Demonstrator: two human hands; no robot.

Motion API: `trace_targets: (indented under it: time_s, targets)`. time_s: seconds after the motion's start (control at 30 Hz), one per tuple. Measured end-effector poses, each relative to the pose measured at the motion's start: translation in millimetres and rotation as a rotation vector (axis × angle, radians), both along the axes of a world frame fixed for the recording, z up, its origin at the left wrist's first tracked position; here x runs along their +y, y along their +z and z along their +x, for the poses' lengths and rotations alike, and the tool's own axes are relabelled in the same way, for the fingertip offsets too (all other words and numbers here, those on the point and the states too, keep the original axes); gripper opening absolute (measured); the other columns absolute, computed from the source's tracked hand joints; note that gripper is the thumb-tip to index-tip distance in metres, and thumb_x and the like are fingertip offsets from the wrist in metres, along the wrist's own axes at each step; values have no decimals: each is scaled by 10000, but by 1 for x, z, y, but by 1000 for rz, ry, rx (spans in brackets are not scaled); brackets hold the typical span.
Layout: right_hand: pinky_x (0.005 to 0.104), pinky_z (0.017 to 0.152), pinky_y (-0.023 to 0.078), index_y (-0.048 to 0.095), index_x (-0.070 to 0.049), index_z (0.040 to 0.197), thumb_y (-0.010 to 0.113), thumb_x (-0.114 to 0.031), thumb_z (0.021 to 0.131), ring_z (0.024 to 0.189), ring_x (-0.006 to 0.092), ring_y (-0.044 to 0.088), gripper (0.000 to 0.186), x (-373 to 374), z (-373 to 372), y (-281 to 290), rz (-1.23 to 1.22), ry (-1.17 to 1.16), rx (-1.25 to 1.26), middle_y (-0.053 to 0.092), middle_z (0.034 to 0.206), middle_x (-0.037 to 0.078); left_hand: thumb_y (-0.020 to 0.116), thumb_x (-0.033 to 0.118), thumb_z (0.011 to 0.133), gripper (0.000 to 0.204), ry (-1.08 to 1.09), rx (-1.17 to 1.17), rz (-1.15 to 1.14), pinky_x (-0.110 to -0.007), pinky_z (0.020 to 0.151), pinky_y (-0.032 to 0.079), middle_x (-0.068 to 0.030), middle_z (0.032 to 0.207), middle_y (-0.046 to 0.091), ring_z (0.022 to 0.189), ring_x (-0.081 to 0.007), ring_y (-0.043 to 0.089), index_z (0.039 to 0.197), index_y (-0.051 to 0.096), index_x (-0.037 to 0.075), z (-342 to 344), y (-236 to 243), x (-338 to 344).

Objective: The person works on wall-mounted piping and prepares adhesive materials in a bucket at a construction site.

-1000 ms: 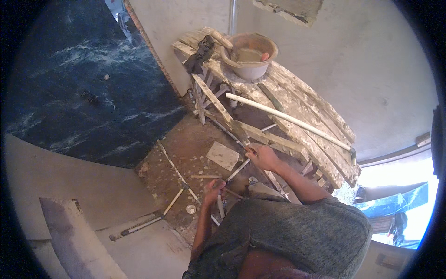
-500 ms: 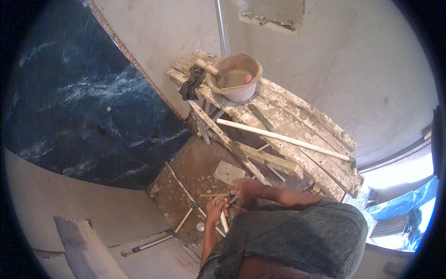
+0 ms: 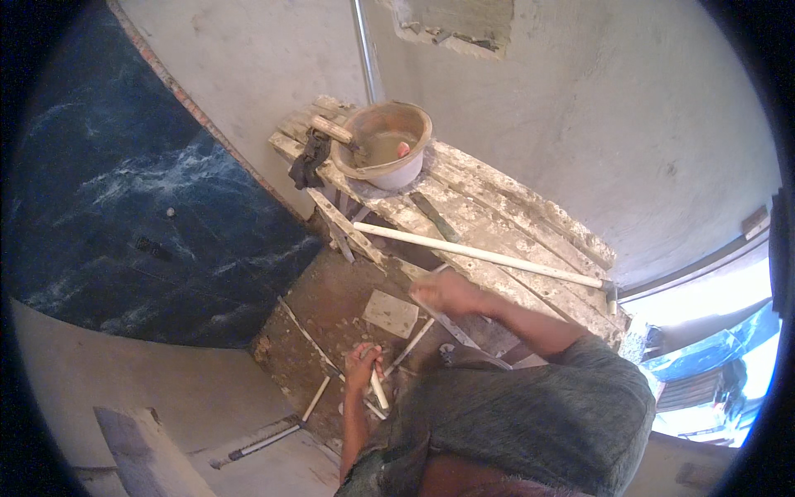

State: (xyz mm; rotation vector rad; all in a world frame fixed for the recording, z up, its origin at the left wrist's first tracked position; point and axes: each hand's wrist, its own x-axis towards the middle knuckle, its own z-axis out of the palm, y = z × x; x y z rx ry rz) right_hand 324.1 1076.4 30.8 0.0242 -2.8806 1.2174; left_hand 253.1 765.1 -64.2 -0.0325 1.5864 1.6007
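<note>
My left hand (image 3: 363, 364) is closed round a short white pipe (image 3: 378, 388), low over the floor; the pipe's upper end is hidden in the fingers. My right hand (image 3: 450, 292) is apart from it, farther up and to the right, above the near edge of the plank bench (image 3: 513, 222). It looks curled and is blurred, so what is in it cannot be made out. A long white pipe (image 3: 480, 255) with a grey elbow fitting (image 3: 610, 290) lies along the bench, beyond my right hand.
On the bench stand a mortar-stained basin (image 3: 383, 172), a dark cloth (image 3: 310, 161) and a narrow flat tool (image 3: 434, 217). A square tile (image 3: 390, 314) and jointed thin pipes (image 3: 315, 398) lie on the floor. A dark blue marbled wall (image 3: 157, 182) rises at left.
My hands were together over the floor; my right hand has moved away, up and right toward the bench. My left hand keeps the white pipe. The view has shifted slightly.
</note>
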Motion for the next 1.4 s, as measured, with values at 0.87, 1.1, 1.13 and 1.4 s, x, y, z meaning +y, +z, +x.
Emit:
trace_targets:
  time_s: [0.87,1.1,1.13,1.4]
  targets:
    - [397,797,522,661,-21,1030,580,-192,868,888,315,675,249,432,-216,59,415,-997,275,688,945,185,665,129,838,202,55,127,91,-284,398,462,-38,656,579,451,-130,524,1000,585,38,-280,55,184]
    - [443,880,495,627,-55,1107,538,-187,872,1012,347,626,284,543,-310,55,693,-1069,101,658,1057,198,637,101,838,265,-105,56,138,-291,415,447,-45,628,562,451,-137,518,1076,556,17,-356,39,229]
    - [449,885,491,620,-63,1122,539,-192,872,1024,348,621,293,556,-324,57,723,-1080,70,655,1070,194,632,100,840,276,-92,42,153,-291,425,450,-47,629,565,455,-135,520,1090,554,13,-362,35,233]
    - [485,883,488,601,-110,1177,547,-233,872,1055,362,607,333,651,-387,63,772,-1166,-167,640,1127,181,560,201,906,323,-368,299,-108,-357,658,507,-88,895,623,759,-183,608,1183,546,35,-392,-51,248]
